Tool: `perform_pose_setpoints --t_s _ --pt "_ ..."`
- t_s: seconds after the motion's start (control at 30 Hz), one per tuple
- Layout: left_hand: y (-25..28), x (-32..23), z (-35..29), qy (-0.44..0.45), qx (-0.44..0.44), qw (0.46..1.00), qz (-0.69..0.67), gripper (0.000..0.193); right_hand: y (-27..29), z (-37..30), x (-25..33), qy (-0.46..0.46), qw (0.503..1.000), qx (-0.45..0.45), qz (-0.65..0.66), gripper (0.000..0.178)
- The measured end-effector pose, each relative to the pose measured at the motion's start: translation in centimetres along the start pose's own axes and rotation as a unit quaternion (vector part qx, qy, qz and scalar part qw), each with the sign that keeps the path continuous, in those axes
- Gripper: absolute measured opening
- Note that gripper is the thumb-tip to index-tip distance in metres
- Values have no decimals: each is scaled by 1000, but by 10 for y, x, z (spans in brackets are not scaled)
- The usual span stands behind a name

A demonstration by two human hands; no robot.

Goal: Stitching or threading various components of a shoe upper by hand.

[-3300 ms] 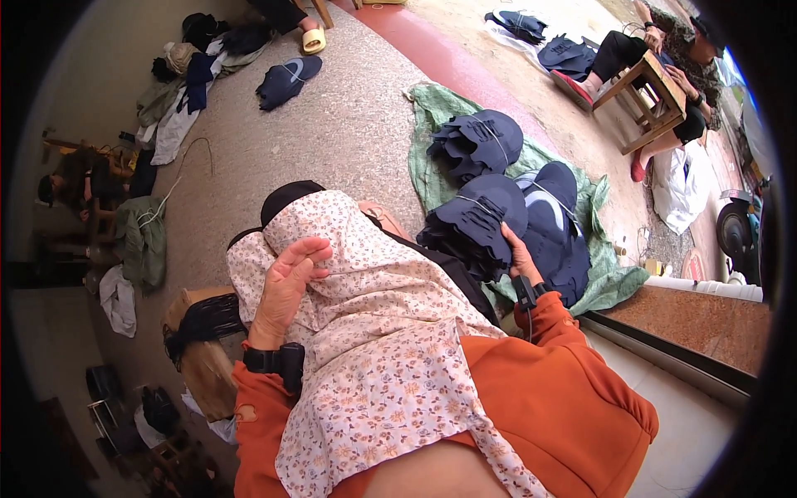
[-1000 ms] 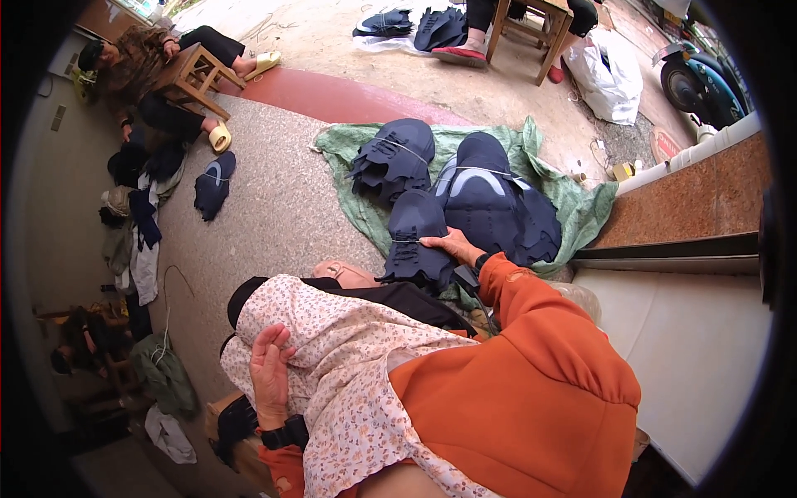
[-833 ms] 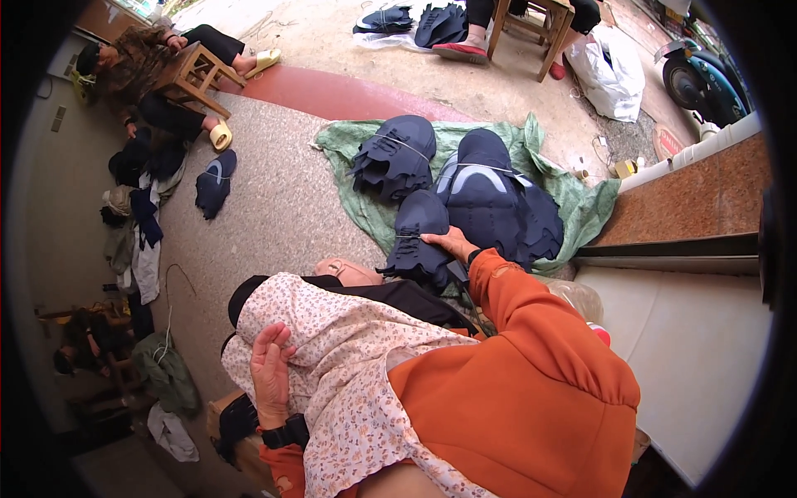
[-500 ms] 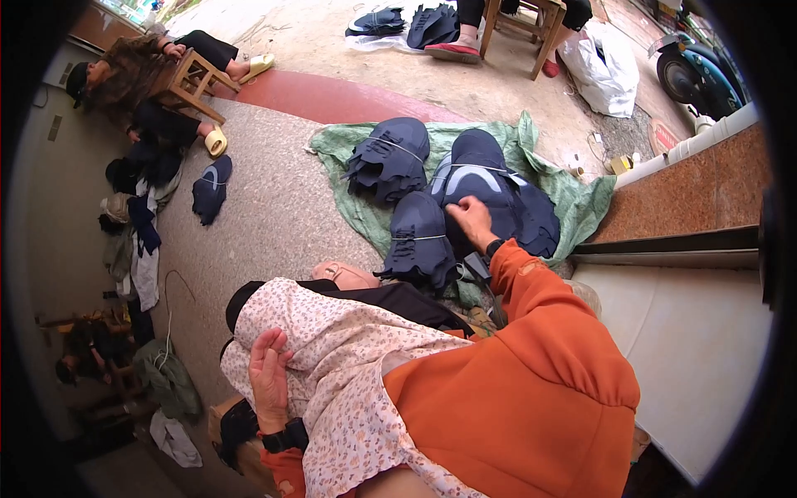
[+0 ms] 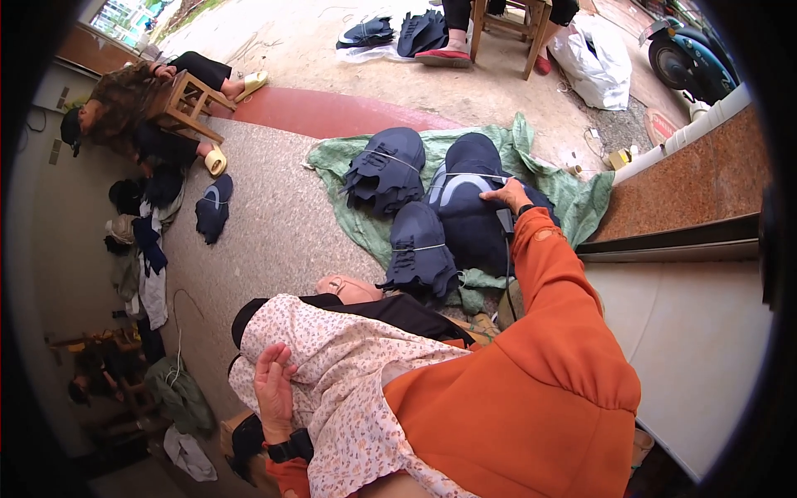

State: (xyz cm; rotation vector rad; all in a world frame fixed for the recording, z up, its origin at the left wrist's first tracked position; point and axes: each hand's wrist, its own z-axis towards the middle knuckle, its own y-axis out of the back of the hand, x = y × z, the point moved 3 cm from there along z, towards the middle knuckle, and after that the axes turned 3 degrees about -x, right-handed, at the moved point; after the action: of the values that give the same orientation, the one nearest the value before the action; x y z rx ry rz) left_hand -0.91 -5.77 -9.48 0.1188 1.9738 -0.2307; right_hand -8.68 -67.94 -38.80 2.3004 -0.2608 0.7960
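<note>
Several tied bundles of dark navy shoe uppers lie on a green woven sheet (image 5: 585, 199). My right hand (image 5: 508, 196) grips the edge of the large bundle with a light grey curved band (image 5: 471, 217), thumb on top and the other fingers partly hidden. Beside it are a laced-looking bundle at the back left (image 5: 386, 170) and another nearer me (image 5: 417, 246). A small grey device with a cable (image 5: 504, 221) hangs by my right wrist. Over the floral cloth on my lap (image 5: 340, 357), my left hand (image 5: 273, 386) holds nothing, its fingers loosely bent and apart.
A single bundle (image 5: 213, 207) lies on the speckled floor to the left. Beyond it a person sits on a wooden stool (image 5: 187, 104). Another seated person's red shoe (image 5: 444, 58), more uppers (image 5: 422, 33) and a white sack (image 5: 591, 66) are farther off. A white panel (image 5: 672, 332) stands at right.
My right hand has moved right and slightly up, from the near left part of the large bundle to its right edge. That bundle's near part now reaches lower. My left hand stays on my lap.
</note>
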Motion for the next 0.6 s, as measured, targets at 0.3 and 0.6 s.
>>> perform_pose_setpoints --t_s 0.3,0.6 --pt "7 1 -1 -8 -5 1000 -13 33 -31 -45 25 49 996 16 78 126" --pt "4 2 -4 -9 2 1000 -5 33 -27 -66 26 101 990 -79 58 99"
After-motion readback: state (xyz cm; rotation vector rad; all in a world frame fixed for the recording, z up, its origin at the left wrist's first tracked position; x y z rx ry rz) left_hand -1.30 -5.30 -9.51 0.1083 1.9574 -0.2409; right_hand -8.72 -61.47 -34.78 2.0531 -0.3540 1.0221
